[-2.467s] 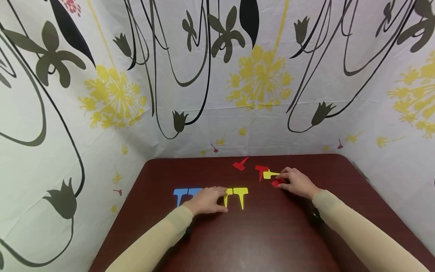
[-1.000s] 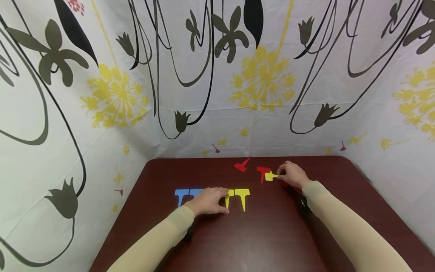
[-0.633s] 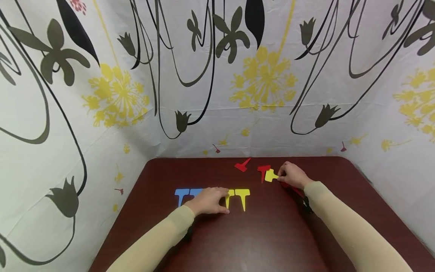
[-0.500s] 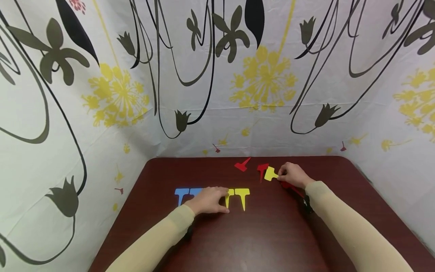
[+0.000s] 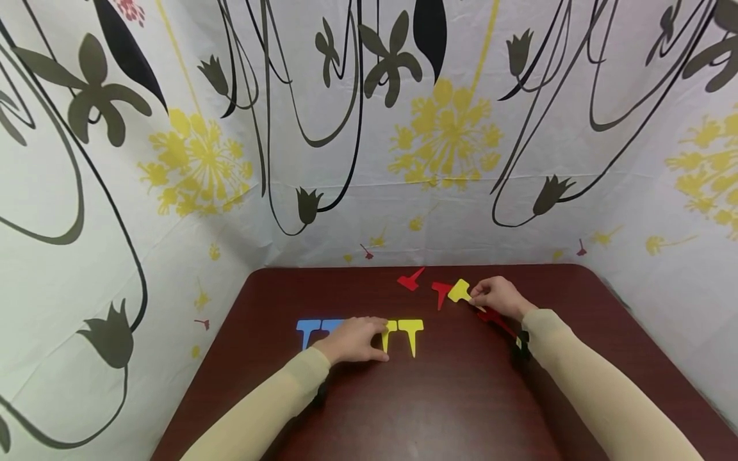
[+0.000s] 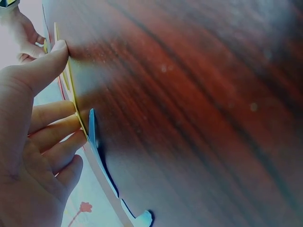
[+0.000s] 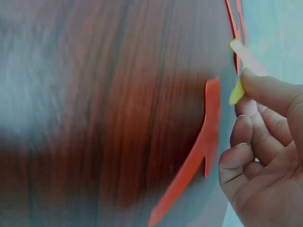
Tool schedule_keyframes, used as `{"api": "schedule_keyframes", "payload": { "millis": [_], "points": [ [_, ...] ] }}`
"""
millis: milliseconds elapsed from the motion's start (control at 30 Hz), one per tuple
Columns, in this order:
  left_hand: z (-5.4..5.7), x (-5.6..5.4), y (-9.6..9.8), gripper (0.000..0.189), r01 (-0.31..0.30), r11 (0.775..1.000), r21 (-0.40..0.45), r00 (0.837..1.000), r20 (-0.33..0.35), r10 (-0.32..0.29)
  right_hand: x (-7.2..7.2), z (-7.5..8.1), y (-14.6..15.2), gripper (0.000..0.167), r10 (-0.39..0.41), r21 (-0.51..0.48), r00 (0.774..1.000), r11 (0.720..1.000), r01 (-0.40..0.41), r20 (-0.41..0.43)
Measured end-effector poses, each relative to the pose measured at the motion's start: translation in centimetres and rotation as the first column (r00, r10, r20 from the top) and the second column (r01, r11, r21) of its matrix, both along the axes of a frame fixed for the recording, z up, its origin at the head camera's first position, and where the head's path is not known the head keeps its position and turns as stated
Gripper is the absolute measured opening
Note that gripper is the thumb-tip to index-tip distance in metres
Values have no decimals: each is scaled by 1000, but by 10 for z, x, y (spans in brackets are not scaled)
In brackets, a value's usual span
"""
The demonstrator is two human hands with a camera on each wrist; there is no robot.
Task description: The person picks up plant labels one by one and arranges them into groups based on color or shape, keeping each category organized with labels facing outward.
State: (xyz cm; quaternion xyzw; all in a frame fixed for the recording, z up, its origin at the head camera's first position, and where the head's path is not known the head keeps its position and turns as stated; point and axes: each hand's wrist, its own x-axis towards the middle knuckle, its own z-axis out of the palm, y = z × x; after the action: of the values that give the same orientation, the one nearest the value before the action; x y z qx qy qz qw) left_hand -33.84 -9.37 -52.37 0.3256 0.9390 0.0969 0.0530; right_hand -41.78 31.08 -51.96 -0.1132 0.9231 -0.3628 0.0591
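Note:
My right hand [image 5: 500,296] pinches the stem of a yellow T-shaped plant label [image 5: 459,291] between thumb and fingers, its broad head pointing up and left. Partly beneath that hand lies a red plant label [image 7: 208,135]. Another red label [image 5: 441,292] sits just left of the held one. My left hand [image 5: 353,339] rests over a row of labels, its thumb and fingertips touching a yellow label [image 6: 72,90] in the left wrist view. To its right are yellow labels [image 5: 411,328]; blue labels [image 5: 308,326] show to its left. The row's middle is hidden by the hand.
A further red label [image 5: 410,280] lies near the back edge of the dark reddish-brown table [image 5: 426,410]. Patterned white cloth [image 5: 369,153] hangs behind the table and along both sides.
My right hand let go of the red label and took the yellow one by its stem, turning it head-up. The red label beside it shifted slightly left and tilted. My left hand stays put.

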Motion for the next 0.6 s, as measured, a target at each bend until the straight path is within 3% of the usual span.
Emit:
{"api": "schedule_keyframes", "payload": {
  "millis": [200,400,600],
  "points": [
    [1,1,1,67,1,1000,2,1000,6,-1,13,8,-10,36,-19,-88,996,996,27,88],
    [0,-2,0,67,6,1000,1,1000,-6,-6,29,18,-23,26,-87,-147,983,983,112,165],
    [0,-2,-1,68,4,1000,7,1000,-7,-4,42,13,-31,16,-129,-76,978,987,143,166]
  ]
}}
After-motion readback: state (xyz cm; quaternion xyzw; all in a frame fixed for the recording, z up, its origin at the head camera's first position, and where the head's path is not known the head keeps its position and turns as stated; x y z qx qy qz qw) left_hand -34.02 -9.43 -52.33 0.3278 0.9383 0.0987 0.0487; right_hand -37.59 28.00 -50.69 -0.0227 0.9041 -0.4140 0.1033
